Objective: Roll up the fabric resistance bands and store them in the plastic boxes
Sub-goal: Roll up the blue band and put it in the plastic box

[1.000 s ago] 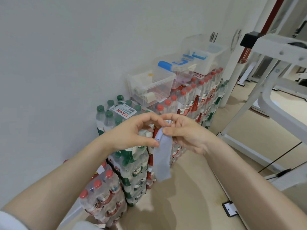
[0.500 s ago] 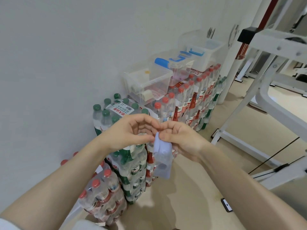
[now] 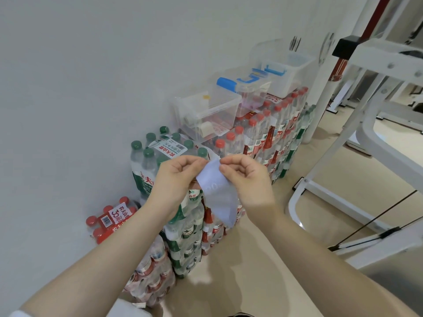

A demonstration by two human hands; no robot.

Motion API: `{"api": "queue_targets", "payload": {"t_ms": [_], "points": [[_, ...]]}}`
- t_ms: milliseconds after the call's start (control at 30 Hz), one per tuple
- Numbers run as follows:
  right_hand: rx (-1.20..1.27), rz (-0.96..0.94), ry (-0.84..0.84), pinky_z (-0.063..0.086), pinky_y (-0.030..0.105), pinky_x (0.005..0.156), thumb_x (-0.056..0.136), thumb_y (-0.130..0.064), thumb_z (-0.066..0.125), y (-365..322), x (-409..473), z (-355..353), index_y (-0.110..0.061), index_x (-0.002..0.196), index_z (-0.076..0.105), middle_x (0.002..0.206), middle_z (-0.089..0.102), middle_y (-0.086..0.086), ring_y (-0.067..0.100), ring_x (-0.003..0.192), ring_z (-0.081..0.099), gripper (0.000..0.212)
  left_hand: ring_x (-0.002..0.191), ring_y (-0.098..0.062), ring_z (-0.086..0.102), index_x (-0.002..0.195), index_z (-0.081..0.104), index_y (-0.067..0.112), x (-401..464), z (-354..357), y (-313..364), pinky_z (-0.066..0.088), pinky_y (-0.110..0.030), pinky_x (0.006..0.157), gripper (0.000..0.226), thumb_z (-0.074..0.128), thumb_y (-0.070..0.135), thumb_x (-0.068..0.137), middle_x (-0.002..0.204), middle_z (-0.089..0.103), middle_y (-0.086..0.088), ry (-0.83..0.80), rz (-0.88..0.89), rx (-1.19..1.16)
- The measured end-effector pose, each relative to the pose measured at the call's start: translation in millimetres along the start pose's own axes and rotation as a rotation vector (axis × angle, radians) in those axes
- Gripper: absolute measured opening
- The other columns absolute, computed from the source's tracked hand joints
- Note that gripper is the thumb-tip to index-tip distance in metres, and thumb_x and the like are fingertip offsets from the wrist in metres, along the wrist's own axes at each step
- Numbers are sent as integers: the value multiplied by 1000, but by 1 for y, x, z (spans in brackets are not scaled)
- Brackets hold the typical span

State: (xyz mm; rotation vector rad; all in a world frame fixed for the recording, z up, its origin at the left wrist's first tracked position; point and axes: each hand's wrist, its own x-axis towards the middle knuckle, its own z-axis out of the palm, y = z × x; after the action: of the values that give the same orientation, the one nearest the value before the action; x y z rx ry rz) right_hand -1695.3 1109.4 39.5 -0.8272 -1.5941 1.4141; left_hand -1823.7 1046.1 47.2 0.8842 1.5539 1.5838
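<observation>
Change: a second ago your band hung long; now its top is wound and less dangles.
Hands: your left hand and right hand pinch the pale-blue band between them.
Meaning: rolling underway; nearest plastic box waits open atop the bottle packs.

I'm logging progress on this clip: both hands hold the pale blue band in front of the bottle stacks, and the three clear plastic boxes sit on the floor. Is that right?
Not quite. The head view shows the left hand and right hand pinching the pale blue band in front of the bottle stacks, but the three clear plastic boxes sit on top of those stacks, not on the floor.
</observation>
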Motion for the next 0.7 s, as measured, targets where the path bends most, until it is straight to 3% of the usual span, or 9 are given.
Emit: {"api": "queue_targets", "payload": {"t_ms": [167, 400, 533, 633, 700], "points": [[25, 6, 69, 48, 14, 68, 86, -8, 61, 5, 0, -3, -24, 85, 63, 81, 64, -5, 0, 71, 58, 16, 59, -8, 61, 81, 70, 12, -1, 1, 7, 53, -15, 57, 10, 61, 10, 85, 63, 69, 4, -78, -58, 49], [-51, -33, 10, 45, 12, 64, 86, -10, 62, 0, 0, -2, -20, 79, 61, 79, 61, -6, -2, 68, 56, 13, 66, -11, 58, 72, 70, 18, 4, 1, 11, 52, -27, 70, 14, 63, 16, 85, 72, 69, -2, -29, 106, 267], [-9, -32, 19, 48, 16, 64, 85, -6, 62, -6, 5, -3, -19, 84, 58, 77, 61, -4, 2, 68, 58, 13, 61, -1, 54, 70, 68, 24, 2, 1, 15, 43, -12, 61, 17, 63, 18, 85, 65, 67, 12, -8, 243, 392], [18, -37, -36, 52, 25, 76, 85, -5, 61, -7, 7, -2, -27, 97, 56, 79, 63, 4, 8, 76, 62, 25, 56, -1, 48, 64, 62, 36, 2, -2, 18, 38, -11, 56, 29, 62, 17, 85, 53, 58, 16, 1, 356, 478], [-7, -26, -69, 51, 29, 74, 86, -6, 60, -11, 8, -2, -24, 96, 62, 79, 65, 4, 10, 75, 61, 21, 53, -2, 45, 66, 60, 37, 4, -4, 21, 35, -10, 52, 29, 60, 16, 86, 52, 56, 15, -26, 410, 538]]}}
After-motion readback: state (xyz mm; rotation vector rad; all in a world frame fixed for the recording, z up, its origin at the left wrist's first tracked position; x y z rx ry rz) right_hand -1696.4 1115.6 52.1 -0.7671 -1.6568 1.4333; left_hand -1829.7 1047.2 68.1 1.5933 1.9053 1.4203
